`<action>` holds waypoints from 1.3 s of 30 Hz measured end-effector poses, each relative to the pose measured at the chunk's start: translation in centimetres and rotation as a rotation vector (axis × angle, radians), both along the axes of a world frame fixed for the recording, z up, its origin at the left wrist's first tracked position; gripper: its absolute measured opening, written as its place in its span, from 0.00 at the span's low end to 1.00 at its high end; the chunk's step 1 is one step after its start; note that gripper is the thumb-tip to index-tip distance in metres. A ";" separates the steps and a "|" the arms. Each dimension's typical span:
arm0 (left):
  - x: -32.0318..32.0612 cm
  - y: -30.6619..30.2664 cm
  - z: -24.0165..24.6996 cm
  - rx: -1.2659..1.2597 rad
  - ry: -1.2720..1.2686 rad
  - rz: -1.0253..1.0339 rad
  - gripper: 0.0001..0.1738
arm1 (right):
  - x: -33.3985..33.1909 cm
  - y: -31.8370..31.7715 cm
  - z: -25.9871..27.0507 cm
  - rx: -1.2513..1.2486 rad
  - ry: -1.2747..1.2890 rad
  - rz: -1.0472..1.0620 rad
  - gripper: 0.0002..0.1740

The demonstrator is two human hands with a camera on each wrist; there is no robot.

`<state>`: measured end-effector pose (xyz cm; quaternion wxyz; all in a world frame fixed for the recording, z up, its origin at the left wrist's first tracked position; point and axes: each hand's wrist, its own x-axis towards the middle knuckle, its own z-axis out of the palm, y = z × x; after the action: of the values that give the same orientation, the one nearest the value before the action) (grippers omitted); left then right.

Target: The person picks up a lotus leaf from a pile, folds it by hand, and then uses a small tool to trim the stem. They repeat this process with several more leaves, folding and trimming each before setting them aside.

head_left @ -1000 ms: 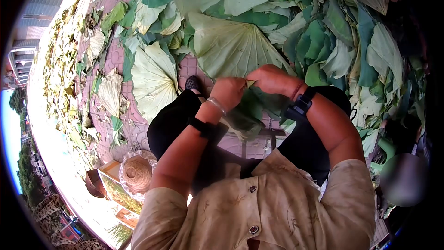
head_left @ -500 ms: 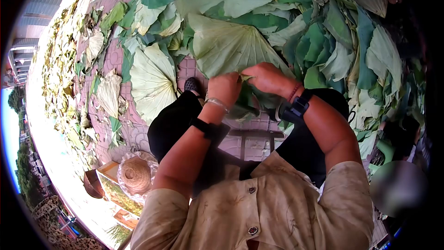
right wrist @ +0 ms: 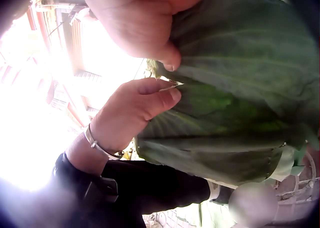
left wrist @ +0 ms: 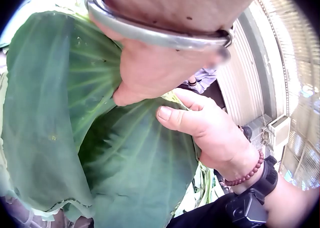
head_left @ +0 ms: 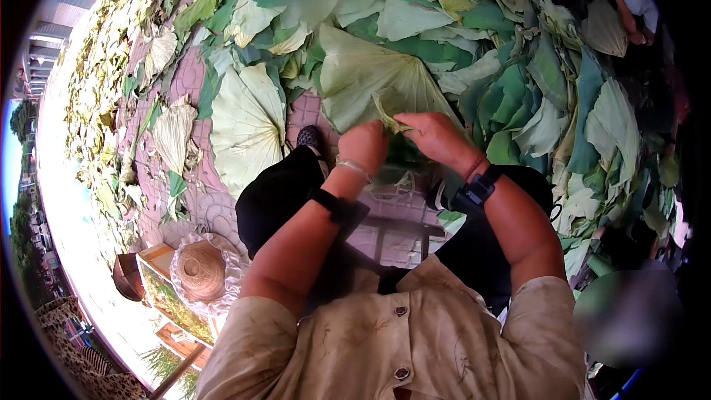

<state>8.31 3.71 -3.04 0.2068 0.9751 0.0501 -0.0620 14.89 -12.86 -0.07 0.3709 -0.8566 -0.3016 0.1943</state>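
Observation:
A large green leaf (left wrist: 145, 163) hangs between the two hands, its folded surface filling much of both wrist views. My left hand (head_left: 363, 147) pinches the leaf's upper edge between thumb and fingers; a silver bangle circles that wrist. Close beside it, my right hand (head_left: 435, 138) pinches the same edge, thumb (left wrist: 172, 116) flat on the green face. A small pale torn gap shows at the edge between the hands in the right wrist view. A yellowish strip of leaf (head_left: 385, 112) sticks up between the hands in the head view.
Overlapping leaves (head_left: 415, 18) cover the ground ahead and to the right. A pale fan-shaped leaf (head_left: 246, 122) lies on pink paving at the left. A straw hat (head_left: 201, 270) is at lower left; another person's arm (head_left: 626, 18) shows at upper right.
The yellowish strip between the hands has risen and shows more. The right hand has opened slightly away from the left, and the view has shifted a little.

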 end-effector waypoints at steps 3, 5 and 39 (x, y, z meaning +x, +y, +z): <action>0.2 0.4 0.1 0.069 0.038 -0.031 0.08 | 0.4 -0.4 -0.2 0.007 -0.018 -0.038 0.18; 0.4 0.8 -0.1 0.094 0.045 -0.010 0.08 | 0.8 -0.6 0.6 -0.037 -0.007 -0.087 0.19; 0.5 9.6 -4.8 -1.017 -0.599 0.944 0.08 | 7.3 -12.2 3.3 0.649 -0.261 -1.030 0.17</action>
<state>8.81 13.33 -7.81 0.6407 0.6096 0.3694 0.2855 22.22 -25.04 3.19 0.6187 -0.7523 0.0637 -0.2173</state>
